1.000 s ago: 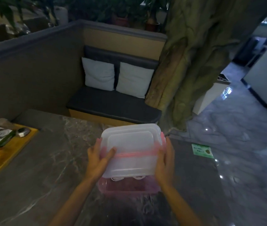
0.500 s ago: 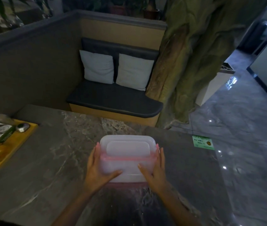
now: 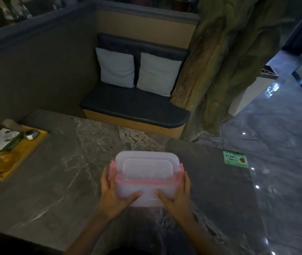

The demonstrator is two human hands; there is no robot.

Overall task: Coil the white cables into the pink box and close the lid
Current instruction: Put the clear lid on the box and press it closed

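The box point(image 3: 147, 188) sits on the table point(image 3: 63, 173) dead ahead of the person, at twelve o'clock from the wrists, long axis running nine to three. The lid point(image 3: 147, 165) lies on top. Left hand point(image 3: 112, 194) and right hand point(image 3: 176, 194) flank it equally, forearms converging. Fingers grasp the side walls while thumbs point(image 3: 132, 195) press the near face. No cables are visible.
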